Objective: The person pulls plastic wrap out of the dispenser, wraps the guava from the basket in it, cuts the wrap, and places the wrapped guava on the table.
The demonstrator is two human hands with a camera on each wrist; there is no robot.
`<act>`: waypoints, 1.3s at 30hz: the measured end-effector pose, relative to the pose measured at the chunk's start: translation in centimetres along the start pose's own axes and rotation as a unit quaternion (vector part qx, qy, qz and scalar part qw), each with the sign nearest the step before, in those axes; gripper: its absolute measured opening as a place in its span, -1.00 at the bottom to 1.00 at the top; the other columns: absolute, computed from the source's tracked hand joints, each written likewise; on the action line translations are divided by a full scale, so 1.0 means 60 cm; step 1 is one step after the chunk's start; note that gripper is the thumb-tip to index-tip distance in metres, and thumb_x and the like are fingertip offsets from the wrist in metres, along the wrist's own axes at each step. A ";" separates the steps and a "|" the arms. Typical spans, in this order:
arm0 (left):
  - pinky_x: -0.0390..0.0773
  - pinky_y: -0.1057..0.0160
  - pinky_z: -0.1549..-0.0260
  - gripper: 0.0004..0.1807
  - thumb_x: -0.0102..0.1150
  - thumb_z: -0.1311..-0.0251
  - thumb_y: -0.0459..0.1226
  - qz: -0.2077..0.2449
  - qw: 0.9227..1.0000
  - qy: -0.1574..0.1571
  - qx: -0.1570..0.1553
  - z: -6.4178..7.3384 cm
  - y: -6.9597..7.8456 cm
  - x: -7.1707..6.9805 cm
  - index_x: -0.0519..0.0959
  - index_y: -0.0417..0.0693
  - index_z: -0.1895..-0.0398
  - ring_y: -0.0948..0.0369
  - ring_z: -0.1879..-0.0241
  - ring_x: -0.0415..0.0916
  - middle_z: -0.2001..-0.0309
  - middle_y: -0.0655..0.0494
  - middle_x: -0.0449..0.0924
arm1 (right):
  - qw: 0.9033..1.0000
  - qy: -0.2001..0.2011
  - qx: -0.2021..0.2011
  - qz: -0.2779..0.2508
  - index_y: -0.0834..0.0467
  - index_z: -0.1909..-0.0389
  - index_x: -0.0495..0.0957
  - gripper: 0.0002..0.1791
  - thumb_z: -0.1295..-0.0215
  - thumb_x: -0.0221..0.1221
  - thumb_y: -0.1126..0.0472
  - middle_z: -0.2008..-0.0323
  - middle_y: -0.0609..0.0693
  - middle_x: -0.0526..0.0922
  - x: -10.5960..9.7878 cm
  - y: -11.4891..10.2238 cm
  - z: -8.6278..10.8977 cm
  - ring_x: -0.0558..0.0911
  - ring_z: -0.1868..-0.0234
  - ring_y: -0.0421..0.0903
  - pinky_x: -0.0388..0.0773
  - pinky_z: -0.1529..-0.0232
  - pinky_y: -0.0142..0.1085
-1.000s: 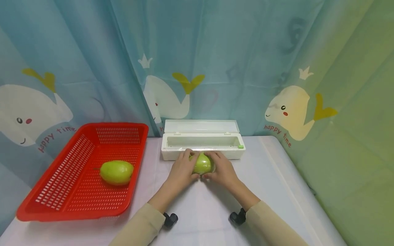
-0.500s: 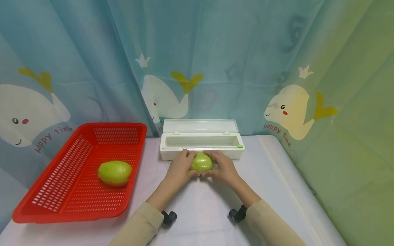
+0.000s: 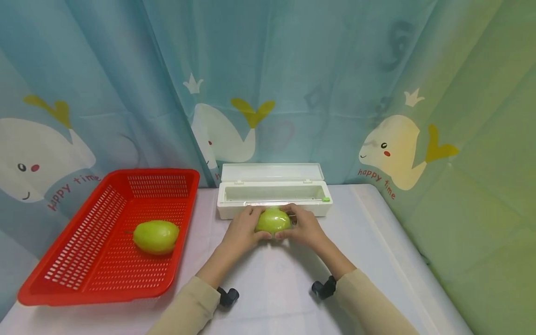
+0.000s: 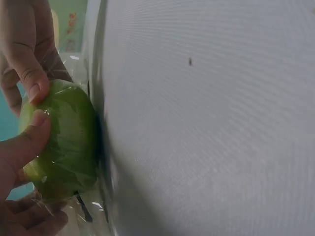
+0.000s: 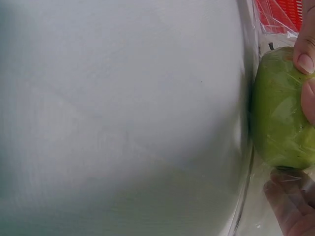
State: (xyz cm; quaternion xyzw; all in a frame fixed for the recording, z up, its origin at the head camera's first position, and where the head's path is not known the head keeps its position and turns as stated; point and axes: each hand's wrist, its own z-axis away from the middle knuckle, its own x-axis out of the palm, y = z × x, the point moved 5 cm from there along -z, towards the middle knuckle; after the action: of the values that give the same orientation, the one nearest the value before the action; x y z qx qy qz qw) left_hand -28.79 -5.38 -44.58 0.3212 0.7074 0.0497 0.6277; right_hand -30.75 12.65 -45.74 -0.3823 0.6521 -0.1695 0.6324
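A green pear (image 3: pixel 273 221) wrapped in clear cling film is held between both hands, in front of a long white cling film dispenser (image 3: pixel 319 211). The left hand (image 3: pixel 241 231) grips its left end and the right hand (image 3: pixel 305 228) its right end, thumbs on the near side. In the left wrist view the thumbs almost meet on the pear (image 4: pixel 71 135), with a dark stem at one end. Loose cling film (image 5: pixel 276 18) stands out past the pear in the right wrist view. Some fingertips behind the fruit are hidden in the head view.
The dispenser's lid (image 3: pixel 272 172) stands raised at the back, and a small green slider (image 3: pixel 325 199) sits at its right front edge. To the left, a red plastic basket (image 3: pixel 110 274) contains another green pear (image 3: pixel 156 237). Curtains (image 3: pixel 335 56) hang behind the table.
Between the hands the pear has turned, so it now lies more lengthwise from left to right. The fingers have shifted slightly around it. Basket and dispenser keep their places.
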 end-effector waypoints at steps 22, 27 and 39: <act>0.42 -0.10 -0.23 -0.31 0.29 -0.20 0.08 -0.027 1.000 -0.004 0.015 -0.003 -0.006 -0.007 0.47 -0.04 -0.33 -0.09 -0.26 0.42 -0.27 -0.02 0.52 | 0.998 -0.037 0.010 -0.040 0.18 -0.11 0.47 -0.32 0.01 0.53 0.08 -0.11 0.18 0.65 -0.008 -0.003 -0.005 0.67 -0.09 0.12 0.58 -0.11 -0.04; 0.44 -0.16 -0.17 -0.27 0.31 -0.20 0.08 -0.028 0.999 -0.009 0.016 0.006 -0.011 0.004 0.38 0.02 -0.38 -0.11 -0.27 0.35 -0.30 -0.06 0.44 | 0.999 -0.028 0.015 -0.042 0.18 -0.12 0.50 -0.30 0.05 0.56 0.08 -0.10 0.09 0.63 -0.002 0.006 -0.001 0.65 -0.05 0.07 0.59 -0.09 -0.09; 0.52 -0.11 -0.11 -0.36 0.45 -0.11 -0.04 0.043 0.993 0.103 -0.027 0.049 -0.035 -0.042 0.51 0.07 -0.27 -0.01 -0.21 0.44 -0.16 0.02 0.54 | 0.993 0.092 -0.063 0.028 0.19 -0.04 0.59 -0.57 -0.19 0.41 0.11 0.16 0.11 0.67 -0.086 0.008 0.026 0.67 0.19 0.03 0.63 0.16 -0.10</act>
State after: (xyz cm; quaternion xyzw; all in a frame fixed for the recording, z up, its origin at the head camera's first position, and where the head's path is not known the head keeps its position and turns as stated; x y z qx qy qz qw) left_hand -26.91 -9.29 -44.02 0.3272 0.7523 0.1290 0.5570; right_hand -29.89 17.04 -42.68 -0.3861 0.7269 -0.1448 0.5491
